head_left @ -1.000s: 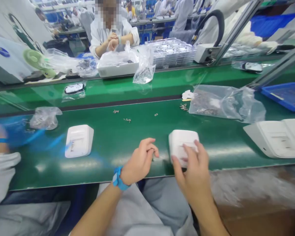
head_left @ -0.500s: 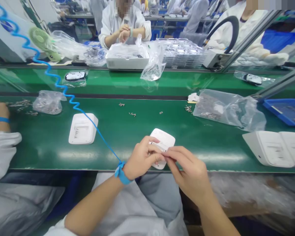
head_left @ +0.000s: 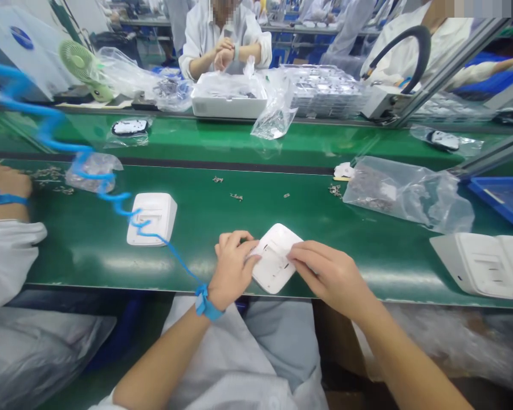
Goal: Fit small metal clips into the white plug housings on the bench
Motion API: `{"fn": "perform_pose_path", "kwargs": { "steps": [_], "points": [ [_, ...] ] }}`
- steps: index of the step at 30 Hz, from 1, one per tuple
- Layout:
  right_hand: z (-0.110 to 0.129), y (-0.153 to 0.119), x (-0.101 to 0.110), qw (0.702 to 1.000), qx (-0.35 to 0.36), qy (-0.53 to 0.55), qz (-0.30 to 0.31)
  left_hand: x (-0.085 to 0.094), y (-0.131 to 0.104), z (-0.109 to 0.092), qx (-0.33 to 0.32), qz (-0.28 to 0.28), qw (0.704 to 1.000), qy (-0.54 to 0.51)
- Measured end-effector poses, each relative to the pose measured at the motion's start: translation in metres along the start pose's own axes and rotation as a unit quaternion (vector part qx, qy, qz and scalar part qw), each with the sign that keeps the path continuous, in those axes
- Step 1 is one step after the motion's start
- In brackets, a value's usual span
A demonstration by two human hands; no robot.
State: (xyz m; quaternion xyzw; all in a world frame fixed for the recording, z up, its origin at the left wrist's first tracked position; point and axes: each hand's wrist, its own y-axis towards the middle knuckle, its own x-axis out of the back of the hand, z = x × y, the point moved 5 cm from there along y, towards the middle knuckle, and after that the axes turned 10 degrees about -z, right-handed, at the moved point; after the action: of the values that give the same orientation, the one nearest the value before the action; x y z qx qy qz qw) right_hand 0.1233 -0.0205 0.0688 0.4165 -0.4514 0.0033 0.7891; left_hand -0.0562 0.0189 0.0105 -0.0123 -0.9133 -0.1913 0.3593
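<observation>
Overall: busy workroom, person in white coat [head_left: 224, 35] across glossy green desk [head_left: 393, 245]. White housing [head_left: 276, 265] on desk near front edge, turned cornerwise. Likely step: handwork at housing face; next move calls for steady support. Left hand [head_left: 233, 267]: fingers bent, slightly parted at left edge, grip uncertain. Right hand [head_left: 331, 270]: fingers pressed together at right edge; pinched part, if any, indiscernible. Small metal parts [head_left: 236, 197] beyond.

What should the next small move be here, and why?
With the right hand, perhaps press gently at the dark slot in the white housing: its pinched fingers are close beside that slot, and the left hand touches the opposite edge. I cannot see whether those fingers hold anything.
</observation>
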Motion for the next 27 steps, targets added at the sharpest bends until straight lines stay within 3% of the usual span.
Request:
{"fn": "perform_pose_path", "kwargs": {
  "steps": [5, 10, 12, 15, 18, 21, 24, 27],
  "points": [
    [0.005, 0.021, -0.035, 0.992, 0.099, -0.023, 0.074, 0.0, 0.019, 0.006, -0.03, 0.061, 0.998, -0.014],
    [0.005, 0.027, -0.05, 0.991, 0.103, -0.032, 0.074, 0.001, 0.022, 0.012, 0.007, 0.054, 0.998, -0.029],
    [0.006, 0.025, -0.041, 0.997, 0.068, -0.021, 0.044, 0.001, 0.015, 0.01, 0.006, 0.027, 0.999, -0.034],
    [0.007, 0.013, -0.015, 0.996, -0.044, -0.036, -0.064, -0.001, 0.0, -0.004, -0.037, -0.024, 0.999, 0.002],
    [0.012, -0.014, 0.006, 0.965, -0.164, -0.105, -0.175, -0.004, -0.011, -0.03, -0.135, -0.062, 0.987, 0.062],
    [0.013, -0.04, 0.006, 0.938, -0.221, -0.156, -0.215, -0.006, -0.006, -0.052, -0.242, -0.086, 0.961, 0.104],
    [0.005, -0.055, -0.003, 0.934, -0.228, -0.173, -0.214, -0.018, 0.003, -0.062, -0.331, -0.014, 0.934, 0.132],
    [-0.007, -0.058, -0.007, 0.935, -0.223, -0.176, -0.211, -0.028, 0.002, -0.064, -0.354, 0.036, 0.923, 0.15]
  ]
}}
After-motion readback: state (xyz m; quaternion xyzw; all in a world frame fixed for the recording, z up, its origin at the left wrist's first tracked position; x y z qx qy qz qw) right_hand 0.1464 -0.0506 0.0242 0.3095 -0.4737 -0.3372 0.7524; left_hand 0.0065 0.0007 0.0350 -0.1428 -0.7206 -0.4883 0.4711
